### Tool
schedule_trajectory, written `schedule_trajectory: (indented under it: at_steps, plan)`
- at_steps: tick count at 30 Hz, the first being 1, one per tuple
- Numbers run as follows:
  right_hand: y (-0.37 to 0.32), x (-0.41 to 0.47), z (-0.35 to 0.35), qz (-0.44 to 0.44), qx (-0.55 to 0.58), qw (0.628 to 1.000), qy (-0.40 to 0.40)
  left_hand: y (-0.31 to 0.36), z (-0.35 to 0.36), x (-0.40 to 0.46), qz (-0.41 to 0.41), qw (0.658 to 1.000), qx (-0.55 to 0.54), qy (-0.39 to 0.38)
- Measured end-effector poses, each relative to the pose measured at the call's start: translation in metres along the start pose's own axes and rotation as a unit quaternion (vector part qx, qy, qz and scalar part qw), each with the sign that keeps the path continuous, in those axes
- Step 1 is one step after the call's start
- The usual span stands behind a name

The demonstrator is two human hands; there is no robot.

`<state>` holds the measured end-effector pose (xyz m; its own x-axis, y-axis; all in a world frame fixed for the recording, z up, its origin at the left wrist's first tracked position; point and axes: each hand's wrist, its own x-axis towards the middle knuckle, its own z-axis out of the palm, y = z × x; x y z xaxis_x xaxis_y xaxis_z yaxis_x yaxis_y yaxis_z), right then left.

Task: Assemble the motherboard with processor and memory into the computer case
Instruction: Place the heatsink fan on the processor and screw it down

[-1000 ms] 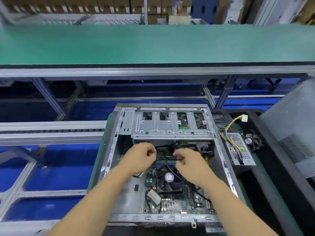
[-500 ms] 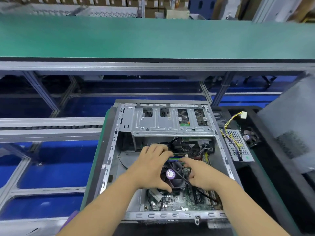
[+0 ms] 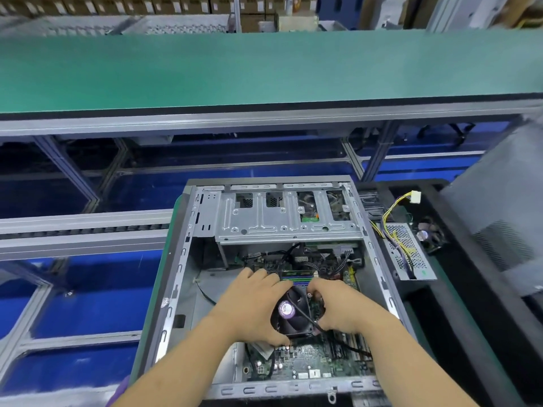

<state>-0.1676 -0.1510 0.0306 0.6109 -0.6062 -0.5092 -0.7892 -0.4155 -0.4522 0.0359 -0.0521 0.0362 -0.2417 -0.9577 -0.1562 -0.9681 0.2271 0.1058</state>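
Cradling the cooler (image 3: 293,314) with left hand (image 3: 252,306) and right hand (image 3: 340,308) both grasping it: stiff, fragile board (image 3: 305,365), best steered by its edges.

Left hand (image 3: 252,306) and right hand (image 3: 342,311) hide fan (image 3: 293,314) sides; side panel (image 3: 505,207) at 3 o'clock blurred, cut off by edge.

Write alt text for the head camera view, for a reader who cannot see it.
Two bare hands, left hand and right hand, grip the processor cooler fan on a motherboard inside an open computer case. A power supply lies right of it.
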Motion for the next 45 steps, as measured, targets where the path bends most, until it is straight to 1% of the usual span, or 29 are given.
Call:
schedule_trajectory:
  at_steps: [3, 6, 13, 20, 27, 29, 31, 32, 33, 34, 35, 36, 37, 38, 39, 40, 42, 43, 45]
  plan:
    - [0.0, 0.0, 0.0, 0.003, 0.0, 1.0, -0.003, -0.003, 0.0, 0.001, 0.005, 0.999, -0.046, -0.017]
    - [0.0, 0.0, -0.001, 0.001, -0.002, 1.0, -0.003, -0.004, 0.001, 0.001, 0.007, 0.998, -0.066, -0.018]
    - [-0.003, -0.002, -0.002, 0.004, -0.013, 1.0, -0.006, -0.005, 0.003, 0.002, 0.01, 0.996, -0.085, -0.016]
    - [-0.003, -0.001, 0.003, 0.013, -0.003, 1.0, -0.009, 0.001, 0.009, 0.003, -0.004, 0.997, -0.079, -0.012]
    - [-0.006, 0.001, 0.0, 0.036, 0.003, 0.999, -0.031, -0.003, 0.008, 0.001, -0.006, 0.996, -0.081, -0.041]
    - [-0.005, -0.001, 0.001, 0.037, 0.005, 0.999, -0.031, -0.006, 0.009, -0.004, -0.012, 0.992, -0.113, -0.055]
    - [-0.004, -0.004, 0.003, 0.034, 0.008, 0.999, -0.029, -0.014, 0.004, -0.009, -0.039, 0.978, -0.192, -0.067]
    - [-0.003, -0.006, 0.003, 0.037, 0.008, 0.999, -0.029, -0.019, 0.001, -0.012, -0.062, 0.969, -0.233, -0.061]
    - [-0.003, -0.009, 0.004, 0.046, 0.018, 0.999, -0.02, -0.022, -0.001, -0.014, -0.085, 0.964, -0.248, -0.046]
    - [-0.005, -0.012, 0.004, 0.056, 0.037, 0.998, 0.004, -0.024, -0.002, -0.014, -0.106, 0.967, -0.232, -0.022]
    - [-0.007, -0.014, 0.002, 0.06, 0.046, 0.996, 0.053, -0.025, -0.002, -0.015, -0.124, 0.973, -0.193, 0.001]
    - [-0.01, -0.016, 0.001, 0.055, 0.041, 0.99, 0.119, -0.024, -0.003, -0.015, -0.136, 0.979, -0.149, 0.013]
    - [-0.014, -0.017, -0.001, 0.041, 0.029, 0.982, 0.183, -0.024, -0.003, -0.016, -0.148, 0.983, -0.11, 0.008]
    - [-0.019, -0.019, -0.002, 0.013, 0.015, 0.974, 0.226, -0.024, -0.002, -0.016, -0.163, 0.983, -0.08, -0.008]
    - [-0.026, -0.02, -0.002, -0.024, -0.003, 0.972, 0.236, -0.025, -0.001, -0.017, -0.184, 0.98, -0.068, -0.027]
    - [-0.033, -0.02, -0.001, -0.058, -0.024, 0.974, 0.218, -0.027, 0.0, -0.018, -0.207, 0.975, -0.073, -0.045]
    - [-0.043, -0.015, 0.005, -0.101, -0.073, 0.982, 0.142, -0.029, 0.0, -0.018, -0.244, 0.963, -0.099, -0.057]
    - [-0.046, -0.011, 0.009, -0.115, -0.107, 0.982, 0.109, -0.029, 0.0, -0.017, -0.259, 0.958, -0.115, -0.052]
    - [-0.05, -0.005, 0.012, -0.144, -0.179, 0.97, 0.076, -0.027, 0.0, -0.017, -0.285, 0.943, -0.162, -0.052]
